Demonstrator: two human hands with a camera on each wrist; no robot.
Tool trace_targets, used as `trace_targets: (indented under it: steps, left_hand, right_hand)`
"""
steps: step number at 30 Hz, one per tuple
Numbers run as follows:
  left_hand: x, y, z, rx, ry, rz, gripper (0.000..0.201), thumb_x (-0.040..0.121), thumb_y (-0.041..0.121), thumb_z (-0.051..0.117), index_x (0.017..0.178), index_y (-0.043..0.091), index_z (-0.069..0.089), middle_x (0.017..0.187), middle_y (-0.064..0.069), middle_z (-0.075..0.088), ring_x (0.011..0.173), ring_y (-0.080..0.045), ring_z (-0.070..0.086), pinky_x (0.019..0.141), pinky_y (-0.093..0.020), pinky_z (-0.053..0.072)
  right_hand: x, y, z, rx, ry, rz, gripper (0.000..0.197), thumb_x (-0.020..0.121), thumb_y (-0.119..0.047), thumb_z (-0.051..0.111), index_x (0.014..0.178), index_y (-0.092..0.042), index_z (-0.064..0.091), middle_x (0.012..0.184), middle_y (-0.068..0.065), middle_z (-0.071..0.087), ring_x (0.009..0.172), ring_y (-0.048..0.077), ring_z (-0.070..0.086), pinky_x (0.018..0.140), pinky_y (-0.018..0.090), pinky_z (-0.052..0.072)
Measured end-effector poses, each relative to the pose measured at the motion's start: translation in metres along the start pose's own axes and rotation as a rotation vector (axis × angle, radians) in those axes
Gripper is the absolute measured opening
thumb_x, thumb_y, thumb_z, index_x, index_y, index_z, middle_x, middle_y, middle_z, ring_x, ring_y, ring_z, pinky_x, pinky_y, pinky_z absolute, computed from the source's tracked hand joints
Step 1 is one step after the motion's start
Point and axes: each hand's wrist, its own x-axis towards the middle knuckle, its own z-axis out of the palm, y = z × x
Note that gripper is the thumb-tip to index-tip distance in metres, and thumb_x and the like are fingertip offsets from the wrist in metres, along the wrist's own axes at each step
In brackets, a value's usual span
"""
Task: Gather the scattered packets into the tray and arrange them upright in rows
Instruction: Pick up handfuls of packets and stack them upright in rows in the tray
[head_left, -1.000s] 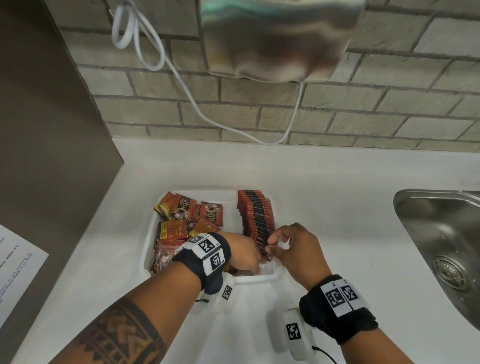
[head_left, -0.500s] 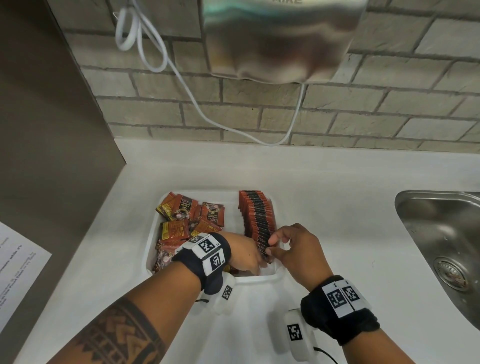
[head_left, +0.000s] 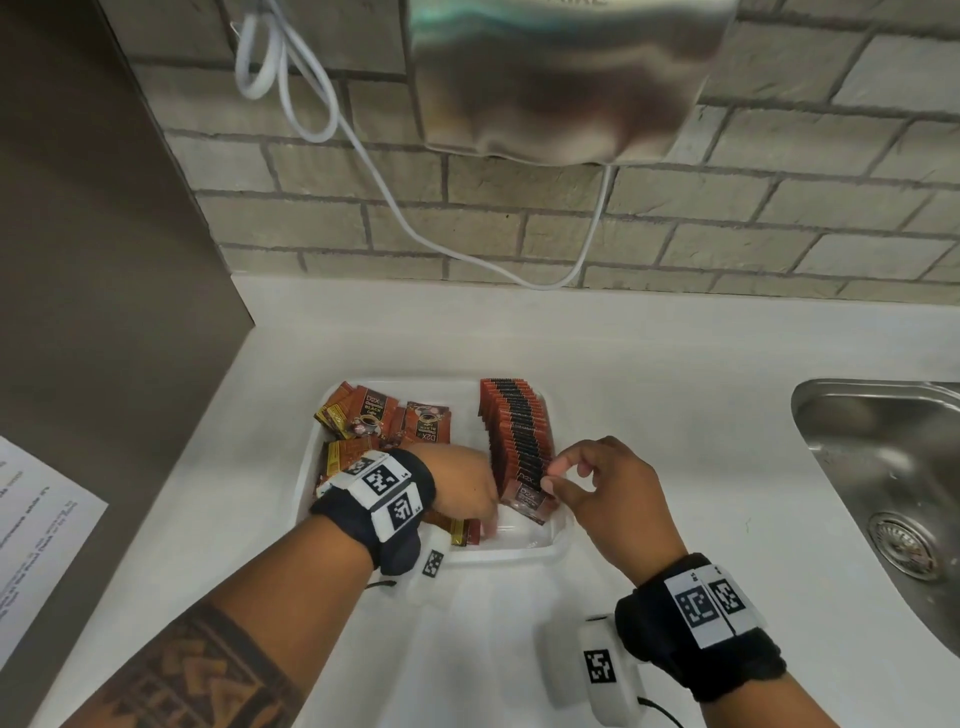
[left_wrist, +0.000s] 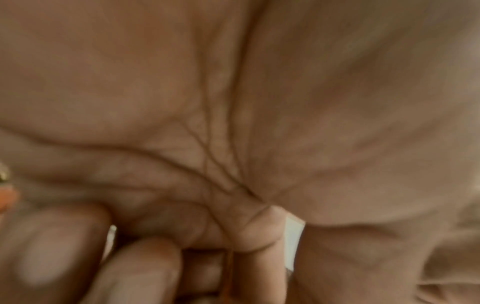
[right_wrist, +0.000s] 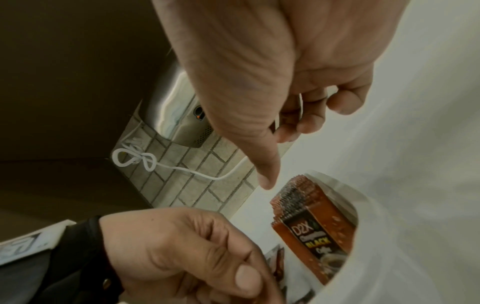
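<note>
A white tray (head_left: 509, 556) sits on the counter. Along its right side stands an upright row of brown coffee packets (head_left: 514, 436) (right_wrist: 298, 197), and the front packet (head_left: 527, 499) (right_wrist: 317, 236) leans toward me. Loose packets (head_left: 374, 421) lie piled in the tray's left half. My left hand (head_left: 485, 522) (right_wrist: 249, 273) is low in the tray's front, thumb pressed to forefinger on a packet that is mostly hidden. My right hand (head_left: 551, 475) (right_wrist: 275, 158) hovers at the front packet's top corner, thumb straight, other fingers loosely curled, holding nothing.
A steel sink (head_left: 883, 467) is set into the counter on the right. A metal hand dryer (head_left: 561, 78) hangs on the brick wall above, with a white cable (head_left: 363, 156) drooping to the counter's back. A brown panel (head_left: 104, 260) and a paper sheet (head_left: 36, 535) lie left.
My right hand's thumb and forefinger have come off the front of the row, and the front packet now shows leaning. My left hand has sunk lower toward the tray's front.
</note>
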Motion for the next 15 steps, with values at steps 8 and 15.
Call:
trace_targets:
  steps: [8, 15]
  left_hand:
    - [-0.005, -0.048, -0.009, 0.064, 0.256, -0.092, 0.037, 0.093, 0.024, 0.067, 0.129, 0.02, 0.065, 0.13, -0.001, 0.06, 0.113, -0.021, 0.057, 0.091, -0.03, 0.047]
    - [0.011, -0.044, 0.008, 0.222, 0.13, -0.045, 0.074, 0.085, 0.026, 0.079, 0.15, 0.02, 0.044, 0.145, -0.005, 0.047, 0.127, -0.027, 0.051, 0.105, -0.041, 0.047]
  right_hand:
    - [-0.031, -0.035, 0.006, 0.014, -0.252, -0.096, 0.008, 0.092, -0.028, 0.068, 0.087, -0.031, 0.074, 0.083, -0.016, 0.069, 0.08, -0.004, 0.061, 0.071, 0.009, 0.046]
    - [-0.04, -0.047, 0.029, -0.15, -0.531, -0.132, 0.034, 0.093, -0.044, 0.064, 0.122, -0.028, 0.067, 0.117, -0.013, 0.069, 0.103, 0.002, 0.062, 0.092, 0.02, 0.049]
